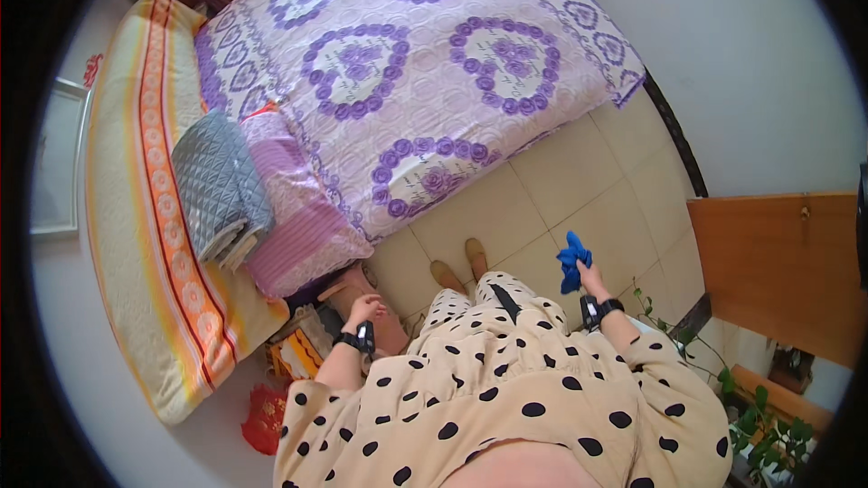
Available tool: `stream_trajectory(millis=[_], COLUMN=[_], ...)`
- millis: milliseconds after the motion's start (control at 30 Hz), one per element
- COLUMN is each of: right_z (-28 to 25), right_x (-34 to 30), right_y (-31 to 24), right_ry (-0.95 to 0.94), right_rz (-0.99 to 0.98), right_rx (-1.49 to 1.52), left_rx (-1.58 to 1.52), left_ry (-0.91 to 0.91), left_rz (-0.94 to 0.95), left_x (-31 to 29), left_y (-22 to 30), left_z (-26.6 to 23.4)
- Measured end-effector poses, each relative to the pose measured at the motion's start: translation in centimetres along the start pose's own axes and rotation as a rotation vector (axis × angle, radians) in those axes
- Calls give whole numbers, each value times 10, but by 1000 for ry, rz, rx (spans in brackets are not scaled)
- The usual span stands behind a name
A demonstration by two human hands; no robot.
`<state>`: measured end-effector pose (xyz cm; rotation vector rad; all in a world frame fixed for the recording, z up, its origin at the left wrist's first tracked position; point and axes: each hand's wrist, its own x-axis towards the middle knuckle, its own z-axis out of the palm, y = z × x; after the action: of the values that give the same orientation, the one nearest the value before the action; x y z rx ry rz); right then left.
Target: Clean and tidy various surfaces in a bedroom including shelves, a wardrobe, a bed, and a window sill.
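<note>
Out in front of me to the right, my right hand (592,279) is closed around a crumpled blue cloth (571,261), which sticks up and out past the fingers over the tiled floor. My left hand (366,309) hangs low on the left with nothing in it, its fingers loosely bent and apart. Beside that hand is a pink item (384,323), partly hidden by my arm. Both wrists wear black bands with small devices.
A bed with a purple heart-patterned cover (425,63) fills the far side. Left of it, a striped yellow cover (149,217) carries a folded grey quilted piece (217,176) beside purple bedding (280,208). A wooden door (778,262) and leafy plant (768,425) stand right.
</note>
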<state>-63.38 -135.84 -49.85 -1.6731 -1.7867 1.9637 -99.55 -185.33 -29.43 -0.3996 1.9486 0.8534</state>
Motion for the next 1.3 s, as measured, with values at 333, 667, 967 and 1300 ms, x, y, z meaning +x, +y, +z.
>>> stream_trajectory(millis=[333, 667, 967, 1300], right_z=[-40, -99, -163, -125], right_x=[-123, 24, 203, 266], right_y=[174, 73, -48, -98], right_ry=[-24, -104, 18, -97], right_rz=[292, 417, 314, 493], right_rx=[35, -148, 111, 205], left_rx=[752, 785, 633, 773], left_ry=[20, 263, 434, 851], left_rz=[350, 318, 359, 280], left_x=[94, 160, 264, 457], left_y=[189, 246, 305, 444], left_z=[92, 182, 223, 285])
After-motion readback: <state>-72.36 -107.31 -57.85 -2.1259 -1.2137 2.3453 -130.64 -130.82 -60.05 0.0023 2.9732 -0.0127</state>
